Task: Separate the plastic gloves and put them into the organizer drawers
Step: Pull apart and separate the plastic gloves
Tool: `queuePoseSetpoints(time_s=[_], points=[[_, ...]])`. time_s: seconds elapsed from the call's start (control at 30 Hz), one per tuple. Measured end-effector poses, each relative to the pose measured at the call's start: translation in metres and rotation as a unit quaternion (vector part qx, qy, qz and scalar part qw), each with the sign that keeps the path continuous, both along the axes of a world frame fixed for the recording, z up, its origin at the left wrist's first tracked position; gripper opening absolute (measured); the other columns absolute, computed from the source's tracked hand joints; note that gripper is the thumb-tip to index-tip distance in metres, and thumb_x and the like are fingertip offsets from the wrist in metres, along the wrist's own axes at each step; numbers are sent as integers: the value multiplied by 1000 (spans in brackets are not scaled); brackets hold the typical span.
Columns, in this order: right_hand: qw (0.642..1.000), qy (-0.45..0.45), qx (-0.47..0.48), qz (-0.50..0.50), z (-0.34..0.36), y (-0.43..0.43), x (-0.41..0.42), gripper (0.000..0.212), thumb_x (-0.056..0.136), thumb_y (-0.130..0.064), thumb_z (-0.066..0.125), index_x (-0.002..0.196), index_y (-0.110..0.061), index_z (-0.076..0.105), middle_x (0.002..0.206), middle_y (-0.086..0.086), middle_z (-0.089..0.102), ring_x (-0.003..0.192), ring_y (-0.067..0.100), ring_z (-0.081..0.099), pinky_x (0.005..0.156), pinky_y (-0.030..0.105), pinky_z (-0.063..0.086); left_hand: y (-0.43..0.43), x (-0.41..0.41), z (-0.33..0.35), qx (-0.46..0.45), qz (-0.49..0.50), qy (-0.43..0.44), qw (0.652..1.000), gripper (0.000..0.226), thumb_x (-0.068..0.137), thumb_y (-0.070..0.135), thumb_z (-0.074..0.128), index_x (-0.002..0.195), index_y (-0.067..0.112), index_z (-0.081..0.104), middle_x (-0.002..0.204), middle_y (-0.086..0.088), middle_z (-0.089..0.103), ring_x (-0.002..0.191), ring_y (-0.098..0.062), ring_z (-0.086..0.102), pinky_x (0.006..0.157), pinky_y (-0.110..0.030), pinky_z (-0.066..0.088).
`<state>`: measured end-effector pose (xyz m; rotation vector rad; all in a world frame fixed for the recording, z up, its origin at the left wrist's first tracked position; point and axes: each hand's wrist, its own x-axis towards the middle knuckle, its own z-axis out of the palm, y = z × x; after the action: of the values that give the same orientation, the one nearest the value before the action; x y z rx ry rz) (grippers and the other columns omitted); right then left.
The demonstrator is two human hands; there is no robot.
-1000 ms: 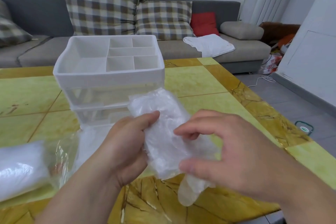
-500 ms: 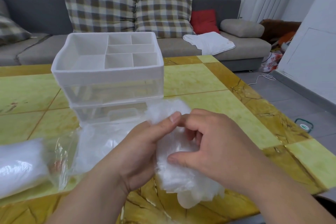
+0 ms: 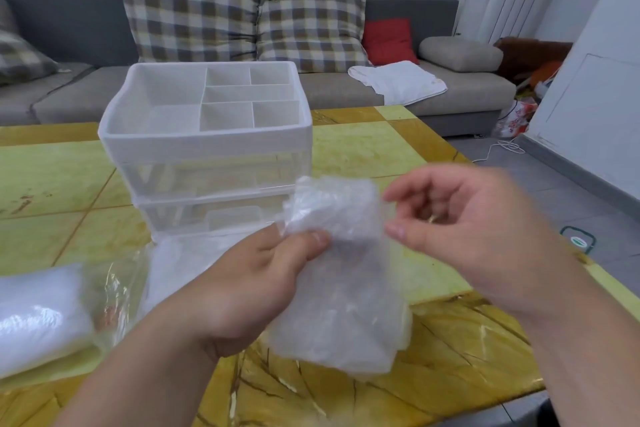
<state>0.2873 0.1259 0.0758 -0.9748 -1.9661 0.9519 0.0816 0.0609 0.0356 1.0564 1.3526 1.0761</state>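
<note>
A crumpled wad of clear plastic gloves [image 3: 341, 274] hangs above the table's near edge, pinched near its top by my left hand [image 3: 249, 288]. My right hand [image 3: 478, 236] hovers just right of the wad, fingers curled and apart, slightly blurred; whether it touches a thin film is unclear. Behind stands the white organizer [image 3: 207, 142] with a divided open top tray and two clear drawers below. The lower drawer [image 3: 211, 215] looks slightly pulled out, with loose gloves [image 3: 180, 260] lying in front of it.
A clear bag holding a white pack of gloves [image 3: 38, 315] lies at the left on the yellow-tiled table [image 3: 381, 149]. A grey sofa [image 3: 450, 94] with checked cushions stands behind. The table's right edge drops to a grey floor.
My right hand has let go of the wad and pulled away to the right. The left hand keeps the gloves and has lifted them a little.
</note>
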Motion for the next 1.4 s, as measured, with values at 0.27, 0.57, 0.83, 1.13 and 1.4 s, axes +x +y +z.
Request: queuePoseSetpoints(time_s=[0.27,0.57,0.83,1.13,1.4], points=[[970,-161,-42,176,2,9,-1,52,65,-18,92,108,-39,71,102,-22,72,98,-7,65,84,17,51,-10,-5,17,41,-150,180,971,21,81,50,55,96,61,65,99,35,69,98,16,61,81,-3,44],[973,-148,-91,152,-12,24,6,27,65,-32,82,72,-9,71,61,11,50,60,16,46,62,31,34,-9,-21,19,30,-43,180,982,17,91,41,59,88,51,73,95,30,72,91,13,64,76,-6,47],[976,-60,-179,109,-21,30,2,24,62,-17,79,79,-2,73,73,10,64,68,20,60,70,33,48,3,-24,11,-13,-8,39,999,25,98,22,58,98,7,78,100,-19,76,96,-37,73,88,-46,57],[948,58,-274,153,-28,39,-2,35,55,-20,93,85,-11,79,87,15,75,74,18,72,67,29,59,2,-33,15,61,-4,111,992,17,85,25,72,87,10,80,88,-11,78,84,-28,76,81,-44,60],[771,324,-476,272,-51,39,-6,83,90,-37,71,152,2,32,140,24,55,132,36,52,107,44,44,0,-49,25,124,89,-72,986,23,81,19,66,90,1,78,96,-14,77,87,-24,76,76,-33,62]])
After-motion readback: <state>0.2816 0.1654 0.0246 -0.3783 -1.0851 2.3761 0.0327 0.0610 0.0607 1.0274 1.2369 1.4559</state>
